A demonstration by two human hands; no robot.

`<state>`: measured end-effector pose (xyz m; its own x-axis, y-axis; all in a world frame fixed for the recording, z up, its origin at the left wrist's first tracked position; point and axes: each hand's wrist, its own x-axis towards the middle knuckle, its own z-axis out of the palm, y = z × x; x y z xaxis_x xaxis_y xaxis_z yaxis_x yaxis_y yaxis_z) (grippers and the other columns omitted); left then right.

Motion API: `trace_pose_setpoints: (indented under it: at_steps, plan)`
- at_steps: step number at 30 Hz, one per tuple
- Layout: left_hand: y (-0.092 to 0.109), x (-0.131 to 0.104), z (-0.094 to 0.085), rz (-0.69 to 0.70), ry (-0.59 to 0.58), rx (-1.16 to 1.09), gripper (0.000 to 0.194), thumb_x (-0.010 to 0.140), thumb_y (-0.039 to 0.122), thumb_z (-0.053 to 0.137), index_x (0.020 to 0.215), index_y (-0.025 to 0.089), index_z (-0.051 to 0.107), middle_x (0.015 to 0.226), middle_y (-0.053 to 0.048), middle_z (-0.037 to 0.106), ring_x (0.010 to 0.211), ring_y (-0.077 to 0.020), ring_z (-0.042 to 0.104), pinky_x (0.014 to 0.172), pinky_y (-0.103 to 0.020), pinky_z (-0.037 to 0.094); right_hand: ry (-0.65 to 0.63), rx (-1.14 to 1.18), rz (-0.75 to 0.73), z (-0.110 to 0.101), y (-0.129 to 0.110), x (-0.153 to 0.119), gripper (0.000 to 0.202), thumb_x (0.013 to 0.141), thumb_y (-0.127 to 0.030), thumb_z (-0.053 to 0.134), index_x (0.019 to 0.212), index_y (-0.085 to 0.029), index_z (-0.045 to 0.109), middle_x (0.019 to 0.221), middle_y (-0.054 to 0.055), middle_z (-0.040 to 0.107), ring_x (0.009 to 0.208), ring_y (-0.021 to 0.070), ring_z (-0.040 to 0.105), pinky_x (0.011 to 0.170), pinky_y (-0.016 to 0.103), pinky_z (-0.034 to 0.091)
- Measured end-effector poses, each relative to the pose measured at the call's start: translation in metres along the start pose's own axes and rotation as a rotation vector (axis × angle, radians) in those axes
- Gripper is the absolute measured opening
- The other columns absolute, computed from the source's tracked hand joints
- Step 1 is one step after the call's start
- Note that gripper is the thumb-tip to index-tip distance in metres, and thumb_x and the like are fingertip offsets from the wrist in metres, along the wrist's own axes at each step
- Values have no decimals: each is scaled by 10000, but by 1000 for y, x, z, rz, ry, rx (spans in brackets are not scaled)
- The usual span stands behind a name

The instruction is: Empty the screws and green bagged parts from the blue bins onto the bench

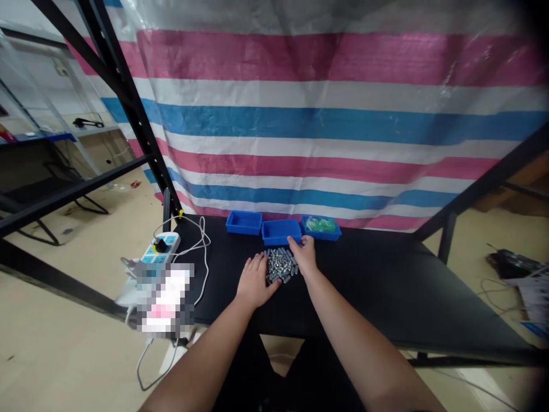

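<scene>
Behind metal parts [281,265], blue bins [281,232]

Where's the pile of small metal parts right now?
In the head view, the pile of metal parts lies on the black table, just in front of the middle blue tray, between the left hand and right hand.

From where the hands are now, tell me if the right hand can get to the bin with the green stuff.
Probably yes: the right hand rests at the pile of metal pieces, just short of the green-filled bin, with nothing between.
</scene>
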<state>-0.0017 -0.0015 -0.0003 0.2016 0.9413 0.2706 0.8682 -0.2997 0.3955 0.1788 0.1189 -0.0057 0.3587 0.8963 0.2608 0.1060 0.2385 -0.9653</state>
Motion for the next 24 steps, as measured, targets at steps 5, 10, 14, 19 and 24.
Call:
trace_pose_setpoints:
  at_steps: [5, 10, 14, 19, 24]
  plan:
    - [0, 1, -1, -9, -14, 0, 806, 872, 576, 588, 1497, 109, 387, 1573, -171, 390, 1483, -323, 318, 1242, -521, 221, 44, -430, -217, -16, -7, -5, 470, 709, -470, 752, 1028, -190, 548, 1098, 125, 550, 1025, 302, 550, 1007, 526, 440]
    - [1, 1, -2, -13, -19, -1, 811, 873, 574, 585, 1498, 98, 385, 1572, -180, 389, 1483, -324, 317, 1242, -520, 221, -154, -734, -552, -15, -27, -11, 190, 881, -338, 625, 1032, -230, 664, 1123, 103, 548, 1079, 286, 507, 1017, 449, 416]
    - [1, 2, -2, -17, -23, 2, 808, 870, 567, 591, 1489, 87, 395, 1569, -187, 392, 1480, -326, 323, 1240, -523, 223, -282, -849, -572, -7, -39, -10, 138, 905, -305, 609, 941, -242, 726, 1071, 93, 588, 1018, 277, 529, 977, 436, 439]
    - [1, 2, -2, -16, -32, -8, 798, 871, 560, 594, 1491, 101, 392, 1563, -196, 398, 1476, -339, 330, 1232, -541, 224, -311, -924, -557, 0, -41, -8, 374, 889, -325, 625, 1246, -229, 682, 1377, 121, 541, 1238, 336, 492, 1042, 495, 425]
    - [0, 2, -1, 0, -14, 2, 789, 881, 557, 577, 1497, 101, 385, 1557, -194, 406, 1468, -343, 342, 1226, -545, 237, -315, -940, -501, -2, -32, -7, 473, 909, -350, 584, 1348, -175, 615, 1545, 134, 423, 1441, 354, 344, 1143, 521, 351]
